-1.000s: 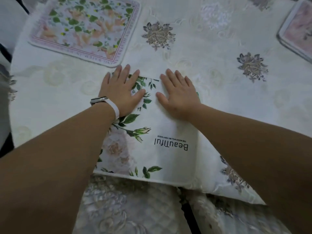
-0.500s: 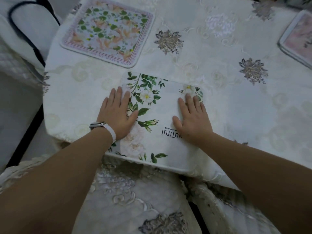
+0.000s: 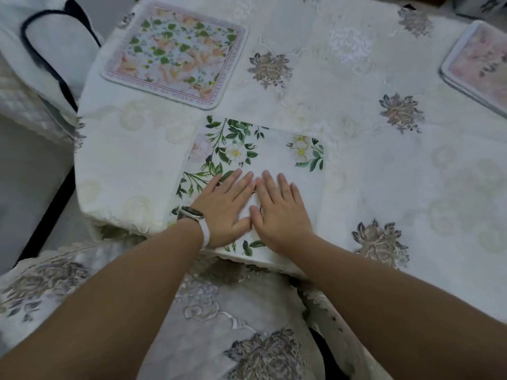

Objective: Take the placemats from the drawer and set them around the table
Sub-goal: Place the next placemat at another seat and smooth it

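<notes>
My forearms reach in from the bottom of the view, over an embroidered chair cover point(image 3: 219, 325) that sits just under the table edge. On my left wrist is a watch with a white strap point(image 3: 195, 218).

Both my hands lie flat, palms down, fingers stretched out and gripping nothing. My left hand point(image 3: 227, 207) and my right hand point(image 3: 279, 209) rest side by side on the near half of a white placemat with green leaves and white flowers point(image 3: 274, 149); the thumbs and forefingers touch or nearly touch, and I cannot tell which. The near edge of this placemat runs along the table's front edge, and its far corners lie flat on the cream tablecloth point(image 3: 356, 174), which is woven with pale roses and grey-brown flower motifs.

Farther on, to the left, a second placemat with a pink border and orange and green flowers point(image 3: 175, 53) lies on the cloth, its near corner just beside the far left corner of the one under my hands, with a thin strip of cloth between them. At the far right edge a third placemat, pale pink with a light rim point(image 3: 477, 64), is only partly in view. Beyond the table on the far left stands a white chair back with a dark curved line point(image 3: 52, 42).
</notes>
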### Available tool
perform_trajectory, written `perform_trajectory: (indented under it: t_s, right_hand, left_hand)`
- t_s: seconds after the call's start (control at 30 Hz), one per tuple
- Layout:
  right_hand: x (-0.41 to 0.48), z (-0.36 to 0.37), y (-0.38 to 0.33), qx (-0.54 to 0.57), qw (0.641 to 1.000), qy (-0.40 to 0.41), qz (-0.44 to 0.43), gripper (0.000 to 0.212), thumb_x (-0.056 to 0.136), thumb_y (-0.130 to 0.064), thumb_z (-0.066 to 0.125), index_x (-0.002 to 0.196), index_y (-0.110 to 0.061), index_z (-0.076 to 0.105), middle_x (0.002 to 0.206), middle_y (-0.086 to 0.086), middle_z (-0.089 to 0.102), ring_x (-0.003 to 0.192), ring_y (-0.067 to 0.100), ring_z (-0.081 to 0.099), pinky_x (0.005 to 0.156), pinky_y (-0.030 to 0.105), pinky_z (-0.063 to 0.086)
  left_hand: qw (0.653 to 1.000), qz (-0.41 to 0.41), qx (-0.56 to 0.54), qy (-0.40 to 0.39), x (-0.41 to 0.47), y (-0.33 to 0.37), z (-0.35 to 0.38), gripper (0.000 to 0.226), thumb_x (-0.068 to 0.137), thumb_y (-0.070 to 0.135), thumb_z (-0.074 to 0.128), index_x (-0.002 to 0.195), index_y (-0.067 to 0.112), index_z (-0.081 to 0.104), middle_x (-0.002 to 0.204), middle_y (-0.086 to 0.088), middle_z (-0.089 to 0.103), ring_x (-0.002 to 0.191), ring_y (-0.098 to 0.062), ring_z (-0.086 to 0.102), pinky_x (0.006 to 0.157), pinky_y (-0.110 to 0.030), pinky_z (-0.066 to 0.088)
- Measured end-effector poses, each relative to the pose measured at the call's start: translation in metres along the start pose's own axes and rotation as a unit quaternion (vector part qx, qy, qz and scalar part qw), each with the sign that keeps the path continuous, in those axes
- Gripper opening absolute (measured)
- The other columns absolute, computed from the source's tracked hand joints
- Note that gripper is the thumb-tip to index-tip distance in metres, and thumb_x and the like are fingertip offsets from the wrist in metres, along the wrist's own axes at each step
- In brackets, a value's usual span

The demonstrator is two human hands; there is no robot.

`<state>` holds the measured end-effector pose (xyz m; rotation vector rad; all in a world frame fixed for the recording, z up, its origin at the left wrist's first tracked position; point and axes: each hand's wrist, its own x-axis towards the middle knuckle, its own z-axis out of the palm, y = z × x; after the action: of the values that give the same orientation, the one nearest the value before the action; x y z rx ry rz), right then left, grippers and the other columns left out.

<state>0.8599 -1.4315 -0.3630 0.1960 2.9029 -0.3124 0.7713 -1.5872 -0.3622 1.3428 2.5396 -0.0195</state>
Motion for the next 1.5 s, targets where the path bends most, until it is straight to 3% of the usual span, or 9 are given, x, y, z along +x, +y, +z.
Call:
perform_trajectory:
  t_s: [0.47, 0.83, 1.0, 1.1, 1.23, 1.3, 1.37, 1.43, 1.5]
  right_hand:
    - [0.037, -0.014, 0.031, 0.011, 0.997, 0.009, 0.077, 0.072, 0.095, -0.059, 0.021, 0.157, -0.026, 0.003, 0.165, 0.005, -0.006, 0.151, 0.027, -0.009, 0.122, 0.046, -0.002]
    - [-0.054, 0.001, 0.026, -0.009, 0.997, -0.045, -0.055, 0.078, 0.092, -0.071, 0.019, 0.156, -0.030, 0.002, 0.162, 0.002, -0.013, 0.150, 0.027, -0.015, 0.120, 0.047, -0.009]
    - [-0.083, 0.005, 0.048, -0.027, 0.992, -0.043, -0.112, 0.076, 0.094, -0.069, 0.028, 0.153, -0.021, 0.029, 0.161, 0.009, 0.019, 0.148, 0.030, 0.019, 0.116, 0.050, 0.014]
    - [-0.102, 0.002, 0.070, -0.032, 0.988, -0.064, -0.137, 0.071, 0.092, -0.062, 0.039, 0.150, -0.020, 0.037, 0.158, 0.011, 0.031, 0.143, 0.032, 0.034, 0.110, 0.053, 0.038]
    - [-0.127, -0.022, 0.102, 0.003, 0.979, -0.130, -0.157, 0.074, 0.091, -0.053, 0.026, 0.157, -0.020, 0.014, 0.165, 0.006, 0.006, 0.151, 0.028, 0.007, 0.122, 0.048, 0.010]
    - [-0.140, -0.037, 0.126, 0.025, 0.976, -0.142, -0.162, 0.073, 0.087, -0.049, 0.024, 0.150, -0.014, 0.030, 0.160, 0.012, 0.024, 0.147, 0.031, 0.021, 0.120, 0.046, 0.020]
    - [-0.155, -0.051, 0.158, 0.044, 0.978, -0.127, -0.162, 0.056, 0.086, -0.044, 0.033, 0.128, -0.013, 0.051, 0.132, 0.012, 0.051, 0.124, 0.035, 0.048, 0.101, 0.046, 0.042]
    - [-0.172, -0.063, 0.195, 0.060, 0.980, -0.119, -0.150, 0.045, 0.089, -0.041, 0.037, 0.122, -0.015, 0.052, 0.116, 0.008, 0.058, 0.106, 0.031, 0.056, 0.086, 0.043, 0.049]
    - [-0.189, -0.073, 0.232, 0.060, 0.982, -0.115, -0.137, 0.040, 0.095, -0.040, 0.039, 0.125, -0.017, 0.051, 0.115, 0.007, 0.059, 0.104, 0.030, 0.057, 0.084, 0.042, 0.049]
  left_hand:
    - [0.982, -0.177, -0.060, 0.039, 0.031, -0.022, -0.005, 0.078, 0.091, 0.066, 0.018, 0.156, 0.028, -0.003, 0.164, 0.001, -0.011, 0.149, -0.016, -0.012, 0.120, -0.046, -0.003]
    - [0.993, -0.114, -0.016, -0.007, -0.034, 0.035, 0.013, 0.092, 0.080, 0.082, 0.001, 0.152, 0.025, -0.003, 0.162, -0.009, -0.006, 0.150, -0.027, -0.005, 0.117, -0.052, 0.000]
    - [0.990, -0.123, 0.000, -0.074, -0.043, 0.063, 0.010, 0.096, 0.075, 0.082, -0.003, 0.145, 0.019, -0.024, 0.151, -0.014, -0.031, 0.141, -0.030, -0.028, 0.117, -0.051, -0.006]
    - [0.992, -0.088, 0.034, -0.087, -0.048, 0.096, 0.009, 0.110, 0.073, 0.087, -0.002, 0.152, 0.009, -0.002, 0.157, -0.025, -0.011, 0.142, -0.039, -0.015, 0.116, -0.057, 0.009]
    - [0.988, -0.053, 0.032, -0.140, -0.039, 0.167, 0.001, 0.112, 0.072, 0.082, 0.009, 0.152, 0.006, -0.007, 0.155, -0.016, -0.022, 0.145, -0.035, -0.017, 0.118, -0.053, 0.003]
    - [0.990, -0.054, -0.008, -0.126, -0.028, 0.202, -0.016, 0.101, 0.072, 0.072, 0.016, 0.154, 0.012, 0.019, 0.160, -0.012, -0.002, 0.149, -0.030, 0.005, 0.117, -0.047, 0.020]
    - [0.994, -0.035, -0.045, -0.088, -0.021, 0.226, -0.025, 0.070, 0.076, 0.058, 0.033, 0.124, 0.016, 0.062, 0.138, -0.013, 0.056, 0.122, -0.031, 0.057, 0.089, -0.041, 0.054]
    - [0.996, -0.037, -0.054, -0.063, -0.021, 0.240, -0.030, 0.049, 0.080, 0.049, 0.044, 0.110, 0.020, 0.068, 0.109, -0.003, 0.071, 0.092, -0.027, 0.070, 0.069, -0.035, 0.057]
    - [0.996, -0.070, -0.039, -0.044, -0.022, 0.253, -0.041, 0.049, 0.084, 0.047, 0.045, 0.120, 0.021, 0.065, 0.114, -0.001, 0.069, 0.098, -0.027, 0.066, 0.079, -0.037, 0.054]
